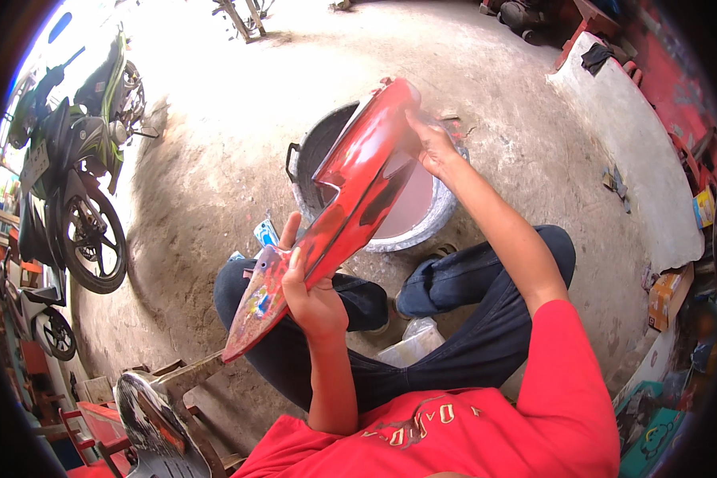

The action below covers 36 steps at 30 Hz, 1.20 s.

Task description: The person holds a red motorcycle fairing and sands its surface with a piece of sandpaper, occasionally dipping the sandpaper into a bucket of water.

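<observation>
A long red motorcycle body panel, glossy at its far end and scuffed with dark and mottled patches toward its near tip, slants across my lap. My left hand grips its lower part, thumb and fingers on either side of the edge. Up at the far end, my right hand holds the panel's right edge. Below and behind the panel stands a round dark tub with a pale worn rim. Murky pinkish-grey water shows inside it; the panel hides its middle.
Parked motorcycles stand at the left. A blue-and-white packet lies beside the tub. Between my feet sits a whitish block-like thing. A dark moulded panel rests at the lower left. Along the right are a white panel and a cardboard box.
</observation>
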### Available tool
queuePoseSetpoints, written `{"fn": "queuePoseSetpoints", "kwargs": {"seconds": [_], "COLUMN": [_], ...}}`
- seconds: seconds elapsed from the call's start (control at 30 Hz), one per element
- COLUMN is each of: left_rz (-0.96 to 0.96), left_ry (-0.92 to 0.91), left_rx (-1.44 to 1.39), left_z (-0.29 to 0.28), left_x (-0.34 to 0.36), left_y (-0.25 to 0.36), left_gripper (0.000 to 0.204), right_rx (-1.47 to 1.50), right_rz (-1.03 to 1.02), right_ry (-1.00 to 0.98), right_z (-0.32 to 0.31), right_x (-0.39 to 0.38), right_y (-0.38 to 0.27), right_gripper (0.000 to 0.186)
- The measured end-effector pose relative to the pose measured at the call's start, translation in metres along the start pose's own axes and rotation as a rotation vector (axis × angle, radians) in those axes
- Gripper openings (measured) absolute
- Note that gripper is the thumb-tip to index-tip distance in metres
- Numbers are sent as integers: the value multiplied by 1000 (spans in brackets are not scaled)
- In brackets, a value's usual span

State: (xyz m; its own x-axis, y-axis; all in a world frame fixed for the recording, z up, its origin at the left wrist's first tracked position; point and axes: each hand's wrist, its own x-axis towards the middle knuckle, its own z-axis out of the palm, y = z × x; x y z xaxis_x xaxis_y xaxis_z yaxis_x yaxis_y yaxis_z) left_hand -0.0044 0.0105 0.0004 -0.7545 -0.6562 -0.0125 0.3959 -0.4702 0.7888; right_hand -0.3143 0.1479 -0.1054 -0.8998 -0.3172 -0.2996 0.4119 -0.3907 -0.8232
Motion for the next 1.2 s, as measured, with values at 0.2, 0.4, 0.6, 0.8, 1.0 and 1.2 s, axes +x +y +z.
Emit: {"fn": "queuePoseSetpoints", "kwargs": {"seconds": [0.2, 0.4, 0.6, 0.8, 1.0, 1.2], "left_rz": [28, -219, -611, -140, 162, -18], "left_ry": [-110, -290, -848, -550, -44, 77], "left_rx": [-182, 440, 701, 473, 437, 20], "left_z": [5, 10, 14, 22, 18, -2], "left_x": [-8, -18, -28, 15, 69, 95], "left_y": [-25, -82, -64, -2, 39, 24], "left_gripper": [63, 69, 65, 46, 65, 79], "right_rx": [114, -18, -231, -592, -829, -1279], "right_rz": [-51, -301, -510, -701, -535, -194], "right_ry": [71, -19, -203, -546, -771, -870], "right_z": [21, 41, 92, 144, 184, 195], "right_x": [-5, 26, 42, 25, -4, -28], "right_y": [-52, -127, -181, -205, -191, -154], "right_gripper": [25, 22, 29, 40, 42, 64]}}
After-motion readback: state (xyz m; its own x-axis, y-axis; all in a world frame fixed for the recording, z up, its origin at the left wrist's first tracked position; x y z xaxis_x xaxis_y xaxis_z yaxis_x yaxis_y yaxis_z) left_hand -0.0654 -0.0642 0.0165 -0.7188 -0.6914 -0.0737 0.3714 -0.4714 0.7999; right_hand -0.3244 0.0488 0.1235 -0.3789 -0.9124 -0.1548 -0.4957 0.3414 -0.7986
